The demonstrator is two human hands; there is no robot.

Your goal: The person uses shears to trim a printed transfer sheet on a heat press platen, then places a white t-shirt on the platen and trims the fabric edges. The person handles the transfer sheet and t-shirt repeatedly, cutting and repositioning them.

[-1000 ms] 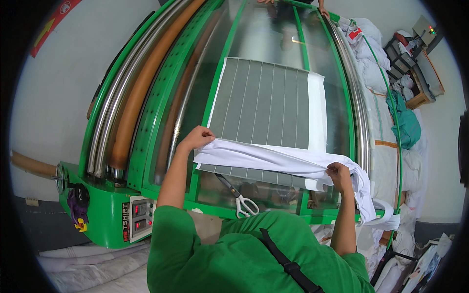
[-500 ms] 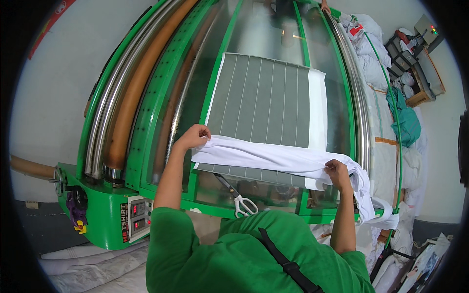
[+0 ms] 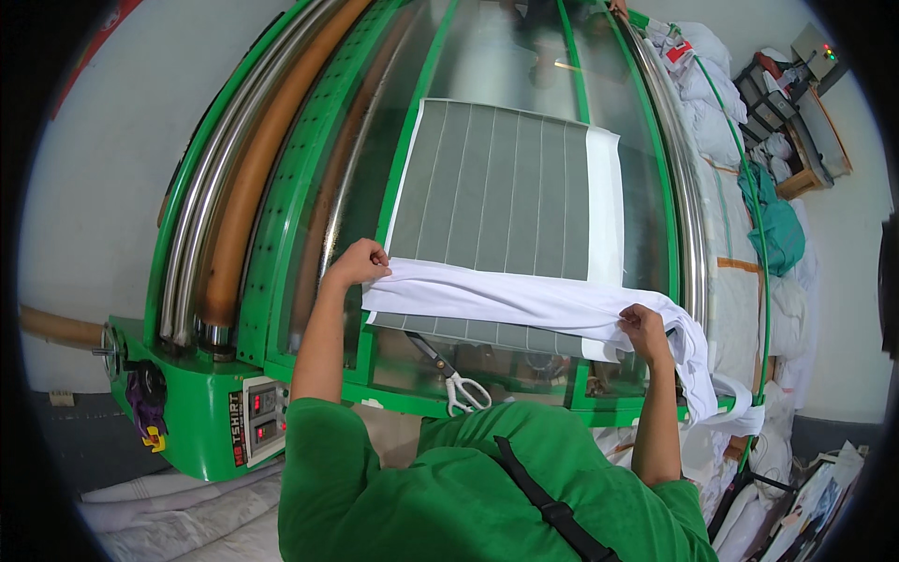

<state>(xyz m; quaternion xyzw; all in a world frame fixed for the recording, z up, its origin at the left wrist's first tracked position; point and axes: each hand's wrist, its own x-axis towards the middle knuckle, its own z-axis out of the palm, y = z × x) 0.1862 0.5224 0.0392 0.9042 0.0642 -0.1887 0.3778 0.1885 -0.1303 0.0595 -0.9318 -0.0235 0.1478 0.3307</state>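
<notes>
A long white cloth (image 3: 506, 294) lies in loose folds across the lower part of a grey sheet (image 3: 487, 192) with thin pale stripes and a white margin. At the cloth's upper left corner, my left hand (image 3: 358, 263) has thumb and fingertips pinched together on its edge. My right hand (image 3: 644, 331) grips the same cloth nearer its right end, fingers curled. From there the cloth bends and hangs over the machine's near right edge. Scissors (image 3: 448, 373) with white handles lie below the sheet, close to my body.
Glass panels in a green frame (image 3: 386, 211) carry the sheet. Steel and brown rollers (image 3: 245, 187) run along the left, more steel rollers (image 3: 691, 234) along the right. White sacks (image 3: 712, 103) are piled at right. Another person's hand (image 3: 619, 7) shows at the far edge.
My left hand has shifted slightly left, toward the cloth's corner. The whole view has moved a little; cloth, sheet and my right hand look nearly unchanged.
</notes>
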